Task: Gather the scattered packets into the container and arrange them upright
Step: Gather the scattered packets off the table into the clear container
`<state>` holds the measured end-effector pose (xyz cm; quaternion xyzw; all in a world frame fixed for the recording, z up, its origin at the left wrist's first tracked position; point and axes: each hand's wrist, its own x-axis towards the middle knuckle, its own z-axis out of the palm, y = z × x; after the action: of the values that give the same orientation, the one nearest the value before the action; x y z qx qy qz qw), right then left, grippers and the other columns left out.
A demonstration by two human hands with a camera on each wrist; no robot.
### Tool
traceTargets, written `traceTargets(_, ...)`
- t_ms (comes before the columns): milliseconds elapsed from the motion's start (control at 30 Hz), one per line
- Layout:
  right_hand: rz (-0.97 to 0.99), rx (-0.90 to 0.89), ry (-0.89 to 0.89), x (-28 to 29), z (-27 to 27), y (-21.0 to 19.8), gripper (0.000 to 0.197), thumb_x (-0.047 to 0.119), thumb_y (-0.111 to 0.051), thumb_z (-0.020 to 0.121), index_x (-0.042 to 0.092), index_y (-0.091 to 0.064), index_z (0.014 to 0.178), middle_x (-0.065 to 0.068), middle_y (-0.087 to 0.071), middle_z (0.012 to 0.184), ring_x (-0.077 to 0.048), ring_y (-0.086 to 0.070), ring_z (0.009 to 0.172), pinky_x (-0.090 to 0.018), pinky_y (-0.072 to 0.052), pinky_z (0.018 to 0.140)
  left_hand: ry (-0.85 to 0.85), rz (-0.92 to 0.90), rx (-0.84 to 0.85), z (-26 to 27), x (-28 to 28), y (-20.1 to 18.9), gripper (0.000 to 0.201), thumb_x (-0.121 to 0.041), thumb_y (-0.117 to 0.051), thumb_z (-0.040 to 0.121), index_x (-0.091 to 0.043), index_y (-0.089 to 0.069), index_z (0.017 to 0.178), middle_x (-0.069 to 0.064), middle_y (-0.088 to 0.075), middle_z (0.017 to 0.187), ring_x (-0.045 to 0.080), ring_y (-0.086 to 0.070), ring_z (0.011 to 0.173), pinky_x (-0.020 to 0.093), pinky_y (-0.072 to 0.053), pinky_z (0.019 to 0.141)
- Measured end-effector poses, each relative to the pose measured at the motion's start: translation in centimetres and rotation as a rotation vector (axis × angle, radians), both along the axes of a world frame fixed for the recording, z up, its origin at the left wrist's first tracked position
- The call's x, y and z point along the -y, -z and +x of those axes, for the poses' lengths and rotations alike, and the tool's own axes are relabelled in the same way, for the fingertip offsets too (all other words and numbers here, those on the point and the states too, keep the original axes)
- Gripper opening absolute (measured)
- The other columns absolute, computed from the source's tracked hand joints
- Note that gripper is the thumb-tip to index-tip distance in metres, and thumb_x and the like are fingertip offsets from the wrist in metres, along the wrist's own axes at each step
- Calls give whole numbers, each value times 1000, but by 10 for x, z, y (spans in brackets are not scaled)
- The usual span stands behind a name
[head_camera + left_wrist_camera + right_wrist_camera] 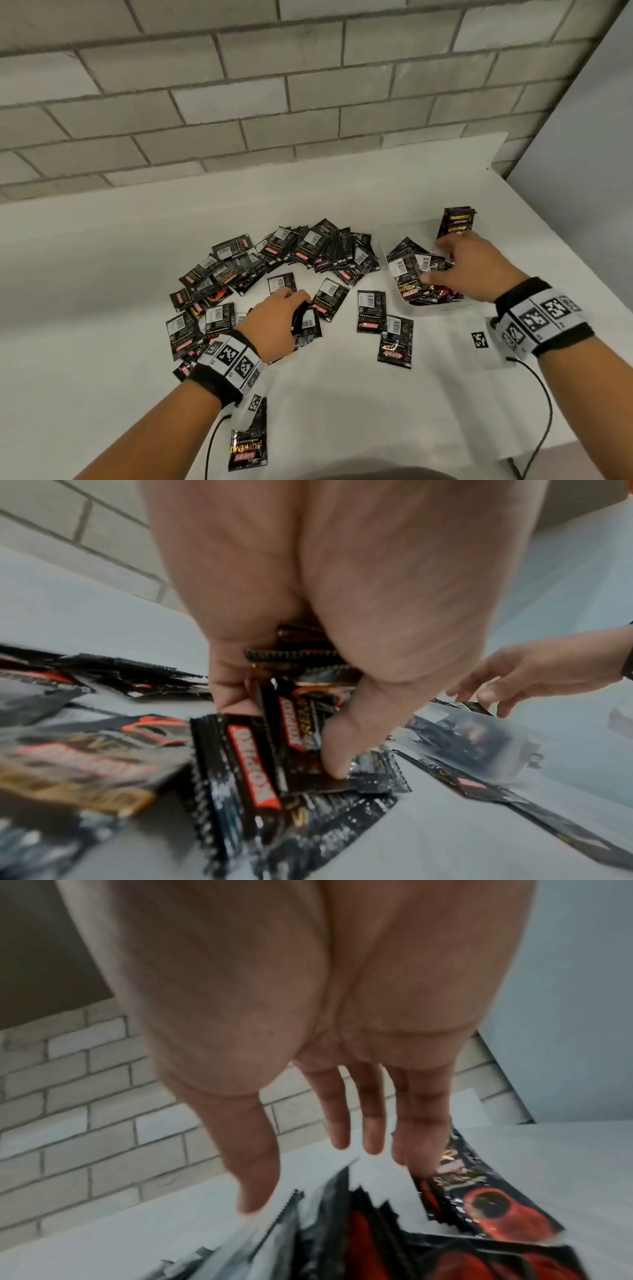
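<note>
Many black sachets (308,253) lie scattered in an arc on the white table (342,411). My left hand (291,310) is low over the near part of the arc. It grips a small stack of sachets (308,323), which the left wrist view shows as several sachets (301,723) pinched between thumb and fingers. At the right stands a clear plastic container (442,310) holding a jumble of sachets (411,270), with a few upright sachets (457,222) at its far end. My right hand (445,263) reaches into it with straight fingers (373,1123) resting on the sachets (479,1204).
Loose single sachets lie between my hands (371,310) (395,342), and one lies near my left forearm (248,448). A printed square marker (479,340) sits on the table before the container. A grey brick wall (308,102) backs the table. The table edge runs close on the right.
</note>
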<state>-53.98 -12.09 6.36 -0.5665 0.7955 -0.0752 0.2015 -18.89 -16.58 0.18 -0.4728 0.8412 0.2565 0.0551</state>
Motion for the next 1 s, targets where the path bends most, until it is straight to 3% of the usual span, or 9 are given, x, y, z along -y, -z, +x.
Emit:
traceTargets(167, -316, 193, -149, -4, 50, -20, 31, 32, -77, 83, 27, -66, 112, 7, -63, 105, -9, -61, 84, -26, -48, 78, 13, -87, 85, 1, 1, 3, 61, -30, -72, 81, -38, -49, 137, -5, -41, 140, 26, -39, 117, 48, -47, 100)
traceTargets(233, -248, 287, -292, -9, 83, -23, 20, 30, -74, 86, 30, -67, 105, 13, -64, 96, -4, -63, 78, -24, -50, 72, -8, -88, 134, 0, -1, 4, 60, -33, -72, 82, -39, -49, 137, -4, -27, 154, 33, -26, 134, 53, -41, 107)
traceTargets(300, -123, 303, -433, -9, 114, -9, 21, 24, -72, 88, 29, -67, 108, 13, -61, 101, -4, -61, 84, -21, -48, 75, -13, -74, 165, -3, -2, 3, 61, -35, -72, 83, -38, -48, 139, -2, -23, 159, 36, -23, 141, 53, -40, 108)
traceTargets(467, 44, 90, -656, 13, 153, 50, 69, -2, -59, 81, 23, -46, 144, 5, -45, 145, -20, -42, 129, -38, -39, 109, 7, -94, 155, -8, -4, 1, 66, -31, -72, 81, -30, -44, 141, 0, -39, 136, 28, -39, 121, 45, -47, 98)
traceTargets(567, 25, -85, -681, 19, 157, 60, 74, 4, -60, 82, 24, -36, 149, 4, -44, 143, -24, -36, 126, -40, -38, 102, -15, -33, 53, -3, -6, -1, 68, -24, -76, 79, -26, -44, 139, 3, -37, 127, 27, -53, 105, 43, -52, 96)
traceTargets(700, -46, -175, -723, 28, 156, 62, 51, 7, -62, 86, 25, -56, 133, 1, -50, 122, -24, -38, 117, -35, -37, 92, -53, 1, -63, 6, -5, -4, 64, -21, -78, 78, -23, -46, 134, 3, -42, 121, 24, -59, 98, 33, -51, 90)
traceTargets(800, -72, -156, -734, 30, 152, 63, 31, 8, -68, 84, 24, -66, 111, 3, -47, 123, -23, -38, 117, -35, -39, 93, -59, -2, -100, 8, -1, -7, 56, -22, -78, 79, -24, -46, 125, 3, -56, 102, 21, -57, 90, 34, -50, 78)
traceTargets(900, -3, -87, -735, 30, 151, 66, 47, 6, -66, 85, 21, -55, 128, 1, -47, 134, -25, -41, 122, -37, -42, 98, -85, 4, -126, 9, 4, -13, 49, -18, -77, 81, -28, -47, 119, 1, -63, 90, 17, -62, 77, 36, -54, 68)
traceTargets(1000, 12, -123, -680, 32, 152, 67, 65, 11, -66, 87, 21, -40, 145, -5, -50, 133, -27, -41, 123, -39, -40, 100, -142, 26, -165, 10, 11, -22, 48, -6, -72, 86, -30, -48, 121, -2, -60, 68, 2, -54, 48, 19, -43, 45)
